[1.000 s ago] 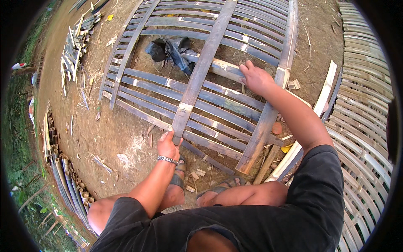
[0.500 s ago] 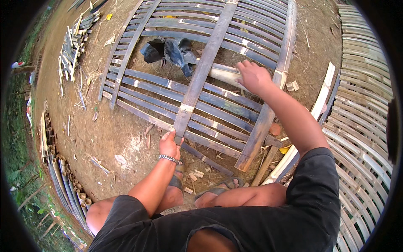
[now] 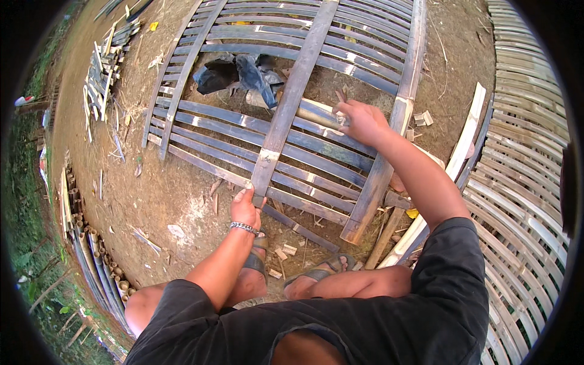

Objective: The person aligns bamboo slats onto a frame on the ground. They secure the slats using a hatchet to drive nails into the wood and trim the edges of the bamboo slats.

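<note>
Our right hand (image 3: pixel 364 123), the nearer, curls on the bamboo slat (image 3: pixel 317 114), which runs toward its 10 o'clock beneath the middle crosspiece (image 3: pixel 296 91). At 8 o'clock, our left hand (image 3: pixel 245 208) pinches that crosspiece's end.

Slatted bamboo panel (image 3: pixel 293 94): smooth, faintly glossy in places. Crumpled sheet (image 3: pixel 250 76): plastic-looking, softly glossy. Bracelet (image 3: pixel 244 227): shiny metal links. Shirt (image 3: pixel 353 322): matt cloth. Ground (image 3: pixel 164 188): rough earth.

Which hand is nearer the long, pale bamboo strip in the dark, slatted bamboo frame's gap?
Right: right hand at the strip's right end; left hand at the frame's near edge.
</note>
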Demonstrator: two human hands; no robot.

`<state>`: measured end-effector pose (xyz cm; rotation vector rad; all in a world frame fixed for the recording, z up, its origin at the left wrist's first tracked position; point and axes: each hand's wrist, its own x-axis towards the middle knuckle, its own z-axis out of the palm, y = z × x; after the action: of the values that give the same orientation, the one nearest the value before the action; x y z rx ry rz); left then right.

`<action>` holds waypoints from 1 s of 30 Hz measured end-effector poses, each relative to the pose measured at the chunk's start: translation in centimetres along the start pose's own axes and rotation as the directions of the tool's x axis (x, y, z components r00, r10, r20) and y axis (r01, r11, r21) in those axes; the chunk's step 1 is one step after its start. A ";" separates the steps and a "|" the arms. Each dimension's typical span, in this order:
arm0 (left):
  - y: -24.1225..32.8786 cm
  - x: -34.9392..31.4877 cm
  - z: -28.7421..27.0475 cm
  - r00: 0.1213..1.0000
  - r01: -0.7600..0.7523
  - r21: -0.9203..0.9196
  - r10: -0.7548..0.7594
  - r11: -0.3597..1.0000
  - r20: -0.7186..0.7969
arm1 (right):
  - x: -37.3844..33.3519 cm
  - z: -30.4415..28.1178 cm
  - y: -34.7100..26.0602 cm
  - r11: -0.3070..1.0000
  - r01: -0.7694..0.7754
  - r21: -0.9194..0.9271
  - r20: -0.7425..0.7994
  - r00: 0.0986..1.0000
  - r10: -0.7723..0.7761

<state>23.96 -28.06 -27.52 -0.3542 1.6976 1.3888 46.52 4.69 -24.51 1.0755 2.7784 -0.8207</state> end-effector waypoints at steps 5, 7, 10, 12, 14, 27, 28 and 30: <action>-0.1 0.1 -0.2 1.000 -0.004 0.001 0.004 1.000 0.012 | 0.0 -0.2 0.8 0.997 0.074 0.001 0.041 0.996 -0.074; 0.0 -0.2 0.0 1.000 -0.015 0.000 0.015 1.000 0.016 | -0.2 -0.1 1.2 0.995 0.094 0.020 0.024 0.995 -0.094; 0.2 -0.5 0.2 1.000 -0.005 0.000 0.005 1.000 0.006 | -0.3 -0.1 1.3 0.994 0.109 0.022 0.040 0.993 -0.110; -0.1 -0.2 -0.1 1.000 -0.015 -0.003 0.015 1.000 0.006 | -0.2 -0.2 1.2 0.993 0.115 0.027 0.044 0.992 -0.116; -0.2 -0.1 -0.2 1.000 -0.016 -0.006 0.016 1.000 0.004 | -0.2 -0.2 1.1 0.992 0.115 0.044 0.030 0.993 -0.117; 0.1 -0.4 0.1 1.000 0.000 0.011 0.000 1.000 0.003 | -0.5 0.1 1.4 0.992 0.113 0.055 -0.010 0.994 -0.113; 0.1 -0.3 0.1 1.000 -0.002 0.010 0.002 1.000 -0.005 | -0.6 0.1 1.3 0.993 0.108 0.055 -0.012 0.994 -0.108; 0.0 -0.3 0.1 1.000 -0.001 0.010 0.001 1.000 -0.012 | -0.6 0.1 1.2 0.993 0.099 0.059 -0.012 0.995 -0.099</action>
<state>24.16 -28.08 -27.32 -0.3567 1.7143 1.3805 47.76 5.01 -25.04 0.9585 2.8524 -0.9170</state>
